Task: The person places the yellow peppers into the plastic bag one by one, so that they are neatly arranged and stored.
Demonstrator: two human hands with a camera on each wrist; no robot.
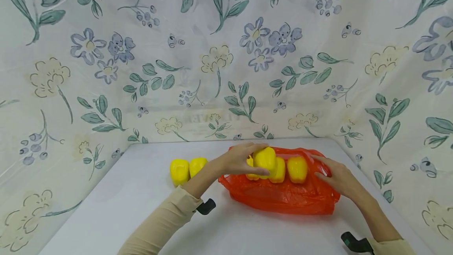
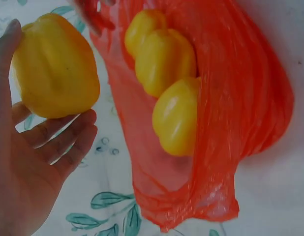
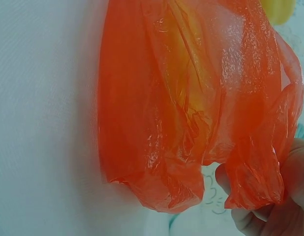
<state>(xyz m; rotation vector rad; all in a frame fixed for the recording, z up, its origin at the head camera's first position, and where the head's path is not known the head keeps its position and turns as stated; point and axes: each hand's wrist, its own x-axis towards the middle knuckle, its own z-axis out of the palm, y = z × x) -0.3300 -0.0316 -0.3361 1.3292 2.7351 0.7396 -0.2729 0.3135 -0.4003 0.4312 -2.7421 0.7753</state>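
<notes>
Right now, you've got a yellow pepper (image 1: pixel 265 160) up in your left hand (image 1: pixel 240 158) — plump, glossy, blunt-ended, with rounded lobes and soft grooves. From the head view it shows at the mouth of the red plastic bag (image 1: pixel 283 199); the left wrist view has clear space between it and the plastic. Your thumb and fingers are spread wide to its width, grasping it from opposite sides. Over on the right, your right hand (image 1: pixel 339 178) grasps the bag's edge, a bunched handle (image 3: pixel 255 182) pinched between thumb and fingers. Three more peppers (image 2: pixel 164 61) sit inside, shiny and side by side in a row — and two others (image 1: pixel 179 171) stand together on the white table (image 1: pixel 106 215), left of the bag.
</notes>
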